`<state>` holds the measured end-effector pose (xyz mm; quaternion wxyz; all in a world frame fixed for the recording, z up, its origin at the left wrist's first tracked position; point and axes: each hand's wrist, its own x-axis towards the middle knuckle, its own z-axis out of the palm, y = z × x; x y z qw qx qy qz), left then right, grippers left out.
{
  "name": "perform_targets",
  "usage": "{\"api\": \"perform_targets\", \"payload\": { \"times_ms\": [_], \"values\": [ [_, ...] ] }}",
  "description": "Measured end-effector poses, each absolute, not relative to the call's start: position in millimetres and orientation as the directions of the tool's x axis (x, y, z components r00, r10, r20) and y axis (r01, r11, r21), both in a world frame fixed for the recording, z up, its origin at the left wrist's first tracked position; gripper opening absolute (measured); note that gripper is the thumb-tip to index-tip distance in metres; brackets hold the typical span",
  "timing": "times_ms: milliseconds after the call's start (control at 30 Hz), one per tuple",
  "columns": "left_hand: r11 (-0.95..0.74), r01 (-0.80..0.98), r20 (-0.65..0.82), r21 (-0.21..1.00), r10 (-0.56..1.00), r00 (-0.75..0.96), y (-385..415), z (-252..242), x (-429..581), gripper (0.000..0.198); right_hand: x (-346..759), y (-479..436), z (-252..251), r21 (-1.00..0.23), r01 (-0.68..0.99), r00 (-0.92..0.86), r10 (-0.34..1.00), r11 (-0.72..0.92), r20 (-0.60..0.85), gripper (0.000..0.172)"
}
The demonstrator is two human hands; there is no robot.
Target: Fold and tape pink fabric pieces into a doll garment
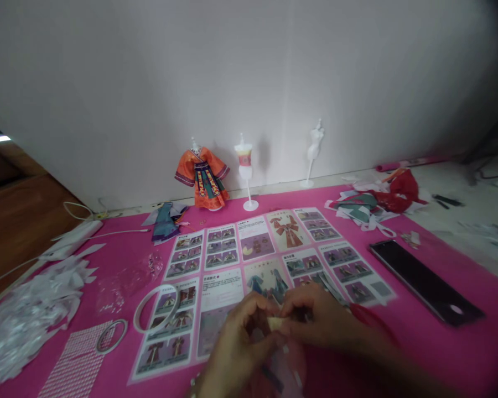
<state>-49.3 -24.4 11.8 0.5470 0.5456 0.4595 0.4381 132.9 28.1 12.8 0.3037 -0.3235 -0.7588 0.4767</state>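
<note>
My left hand [247,340] and my right hand [311,315] meet low in the centre, over the lower edge of a printed instruction sheet [219,290]. Both pinch a small pale piece [275,323] between their fingertips. Sheer pinkish material [288,365] hangs below the fingers; its details are blurred. Just right of my right hand, scissors with red handles [369,318] lie partly hidden under the wrist.
Behind the sheet stand an orange-robed mannequin [207,179], a partly dressed one [245,166] and a bare one [314,146]. Tape rings [138,318], plastic scraps [29,315] and a power strip [72,240] lie left; fabric scraps [369,202] and a black phone-like slab [423,282] lie right.
</note>
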Motion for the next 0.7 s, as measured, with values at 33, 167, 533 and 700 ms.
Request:
{"api": "perform_targets", "payload": {
  "times_ms": [33, 167, 533, 700],
  "values": [
    [0.027, 0.027, -0.032, 0.999, 0.98, 0.197, -24.4, 12.6, -49.0, 0.02, 132.2, 27.7, 13.1, -0.92, 0.209, -0.597, 0.788, 0.332, 0.149, 0.011],
    [0.058, 0.055, -0.067, 0.997, 0.98, 0.188, -24.9, 17.2, -48.2, 0.023, 130.3, 27.2, 13.5, -0.919, 0.228, -0.572, 0.808, 0.323, 0.143, 0.006],
    [0.049, 0.065, -0.059, 0.997, 0.986, 0.158, -24.8, 12.7, -51.3, 0.014, 130.1, 27.7, 18.5, -0.912, 0.216, -0.558, 0.811, 0.349, 0.178, 0.009],
    [0.011, 0.09, -0.023, 0.996, 0.991, 0.132, -23.1, 13.5, -50.7, 0.016, 129.7, 27.4, 19.4, -0.9, 0.241, -0.575, 0.8, 0.363, 0.169, 0.01]
  ]
}}
